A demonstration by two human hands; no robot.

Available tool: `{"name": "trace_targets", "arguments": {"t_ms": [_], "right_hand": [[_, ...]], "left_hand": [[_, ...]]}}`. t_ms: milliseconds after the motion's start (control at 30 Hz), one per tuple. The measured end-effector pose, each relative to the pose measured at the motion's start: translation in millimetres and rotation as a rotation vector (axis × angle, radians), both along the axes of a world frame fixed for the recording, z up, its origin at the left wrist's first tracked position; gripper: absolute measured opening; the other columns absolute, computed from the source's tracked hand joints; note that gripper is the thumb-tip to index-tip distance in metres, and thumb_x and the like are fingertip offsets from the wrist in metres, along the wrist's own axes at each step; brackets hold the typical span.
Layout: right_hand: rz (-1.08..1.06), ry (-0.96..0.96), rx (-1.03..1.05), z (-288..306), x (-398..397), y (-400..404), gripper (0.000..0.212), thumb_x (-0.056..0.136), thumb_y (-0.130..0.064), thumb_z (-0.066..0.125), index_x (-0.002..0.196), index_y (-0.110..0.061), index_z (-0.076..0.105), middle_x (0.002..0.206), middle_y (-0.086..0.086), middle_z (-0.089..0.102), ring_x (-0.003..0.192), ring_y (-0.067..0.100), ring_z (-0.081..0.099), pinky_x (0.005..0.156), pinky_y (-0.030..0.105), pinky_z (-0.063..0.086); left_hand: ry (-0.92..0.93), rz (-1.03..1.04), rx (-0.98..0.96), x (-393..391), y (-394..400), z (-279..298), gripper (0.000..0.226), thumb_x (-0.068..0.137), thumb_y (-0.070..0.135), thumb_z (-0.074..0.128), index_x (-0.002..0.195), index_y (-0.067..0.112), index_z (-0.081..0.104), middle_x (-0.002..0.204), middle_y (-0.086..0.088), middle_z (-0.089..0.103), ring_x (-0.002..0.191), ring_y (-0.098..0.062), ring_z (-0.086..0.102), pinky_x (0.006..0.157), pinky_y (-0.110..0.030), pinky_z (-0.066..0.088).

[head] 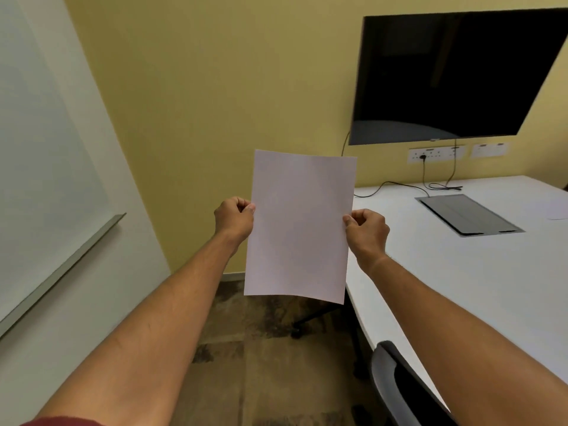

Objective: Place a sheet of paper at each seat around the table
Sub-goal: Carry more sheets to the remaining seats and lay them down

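Room: yellow wall (215, 87) across the back, a whiteboard (40, 179) with a metal ledge along the left of the frame, mottled brown floor (261, 348) at lower centre.
Table: white table (461, 272) filling the right side, its rounded near edge running from centre down to the lower right.
Sheet of paper: plain white sheet of paper (299, 226) held upright in mid-air at the centre of the frame, blank on the side facing the camera, bottom edge bowed slightly; it hangs over the floor, just left of the table's corner.
Left hand: left hand (235, 218) curled, thumb and fingers pinching the sheet's left edge.
Right hand: right hand (367, 230) curled, pinching the sheet's right edge at about the same height.
On the table: grey flap panel (470, 215) set into the top; black cables (430, 186) trailing from wall sockets (436, 153); another sheet (558, 210) at the far right edge, cut off by the frame.
Wall: dark screen (455, 78) at upper right.
In the way: dark chair back (396, 382) at lower right, tucked against the table edge.
Open room: bare tabletop between the panel and the near edge; clear floor between whiteboard and table.
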State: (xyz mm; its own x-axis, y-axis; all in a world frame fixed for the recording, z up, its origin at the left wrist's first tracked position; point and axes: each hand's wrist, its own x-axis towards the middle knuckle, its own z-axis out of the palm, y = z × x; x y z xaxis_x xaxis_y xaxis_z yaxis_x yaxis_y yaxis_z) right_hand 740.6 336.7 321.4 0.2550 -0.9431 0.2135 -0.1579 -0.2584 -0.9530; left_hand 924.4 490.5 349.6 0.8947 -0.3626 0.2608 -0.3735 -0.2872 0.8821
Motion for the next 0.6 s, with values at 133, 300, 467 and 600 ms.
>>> {"name": "trace_targets", "arguments": {"t_ms": [133,300,467,600], "right_hand": [[-0.094,0.007,0.015,-3.5,14.3,-42.6,0.008,0.088,-0.017,0.067,0.080,-0.016,0.067,0.079,-0.001,0.068,0.081,0.021,0.066,0.088,0.042,0.056],[-0.231,0.002,0.005,-7.7,33.9,-96.2,0.005,0.089,-0.015,0.068,0.085,-0.013,0.068,0.082,0.001,0.069,0.079,0.019,0.065,0.087,0.040,0.056],[-0.388,-0.005,0.011,-10.6,53.7,-146.9,0.006,0.089,-0.016,0.068,0.086,-0.010,0.069,0.082,0.003,0.069,0.080,0.020,0.067,0.085,0.040,0.057],[-0.512,-0.016,0.021,-14.6,63.4,-180.9,0.008,0.089,-0.017,0.068,0.081,-0.015,0.066,0.077,-0.001,0.066,0.073,0.015,0.064,0.081,0.035,0.057]], "left_hand": [[0.019,-0.105,0.000,29.6,-62.7,-5.4,0.011,0.093,0.015,0.061,0.082,0.014,0.062,0.077,0.006,0.060,0.073,-0.012,0.056,0.069,-0.025,0.042],[0.026,-0.257,-0.010,68.6,-144.8,-11.2,0.012,0.092,0.014,0.061,0.080,0.015,0.063,0.080,0.004,0.062,0.077,-0.014,0.059,0.070,-0.026,0.045],[0.048,-0.420,-0.007,101.5,-228.9,-12.5,0.008,0.092,0.016,0.061,0.087,0.012,0.065,0.089,-0.001,0.065,0.080,-0.014,0.061,0.070,-0.026,0.047],[0.045,-0.533,0.006,115.8,-288.3,-12.0,0.019,0.093,0.016,0.060,0.074,0.019,0.060,0.082,0.004,0.063,0.073,-0.007,0.058,0.057,-0.020,0.042]]}}
